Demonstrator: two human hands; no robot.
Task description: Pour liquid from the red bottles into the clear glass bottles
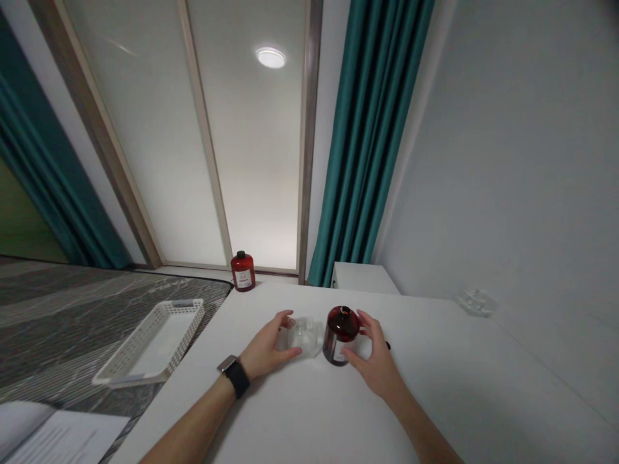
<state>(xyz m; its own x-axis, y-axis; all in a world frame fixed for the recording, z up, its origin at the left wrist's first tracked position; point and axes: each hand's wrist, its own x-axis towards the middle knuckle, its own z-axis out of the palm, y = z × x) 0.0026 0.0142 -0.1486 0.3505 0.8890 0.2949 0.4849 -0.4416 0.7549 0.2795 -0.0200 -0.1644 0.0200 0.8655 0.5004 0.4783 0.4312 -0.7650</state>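
Note:
My left hand (268, 347), with a dark watch on the wrist, curves its thumb and fingers around the left side of a clear, see-through container (305, 336); its exact kind is hard to make out. Just right of it, a dark red bottle (340, 338) with a white label stands upright, its neck uncapped. My right hand (376, 357) grips this bottle from the right, thumb across the label and fingers behind. Partly hidden behind the right hand, a small black object (387, 345) lies on the white table (309, 412).
A second red bottle (243, 272) with a black cap stands at the table's far left corner. To the left are a white perforated basket (181, 341) and an open booklet (72, 435). Another clear object (476, 301) is by the right wall. A white cabinet (365, 277) stands beyond the table.

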